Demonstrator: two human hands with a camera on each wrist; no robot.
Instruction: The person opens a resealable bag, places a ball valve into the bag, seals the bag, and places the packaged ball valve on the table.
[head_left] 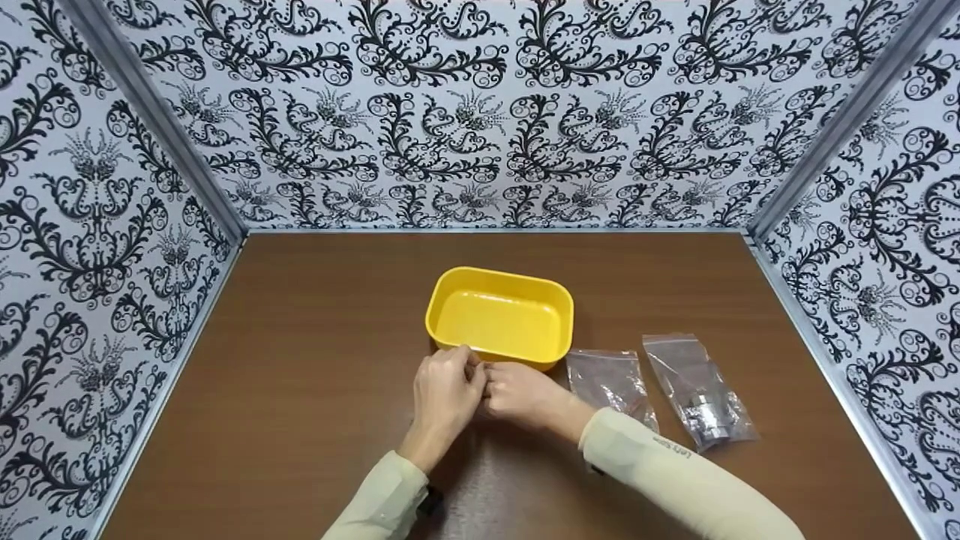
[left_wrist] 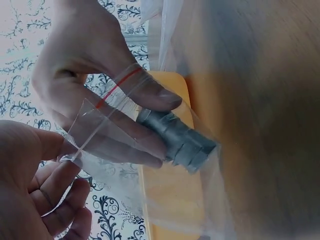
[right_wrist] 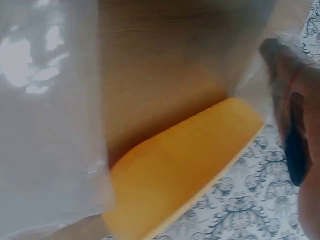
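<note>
My left hand [head_left: 442, 394] pinches the open mouth of a clear zip bag [left_wrist: 125, 100] with a red strip, near side of the tray. In the left wrist view the fingertips hold the bag's edge at lower left. My right hand [head_left: 521, 394] reaches into that bag, and its thumb and fingers grip a grey stepped metal fitting [left_wrist: 180, 142] inside the plastic. The right wrist view shows the right hand [right_wrist: 302, 110] at the right edge with a dark part of the fitting [right_wrist: 296, 150] beside its fingers. In the head view, the hands hide the bag and fitting.
A yellow tray [head_left: 448, 300] with nothing in it stands just beyond the hands. A flat clear zip bag [head_left: 611, 379] lies to its right. Further right lies another zip bag [head_left: 679, 364] holding shiny metal parts [head_left: 709, 420]. Patterned walls [head_left: 465, 150] enclose the brown table [head_left: 300, 337].
</note>
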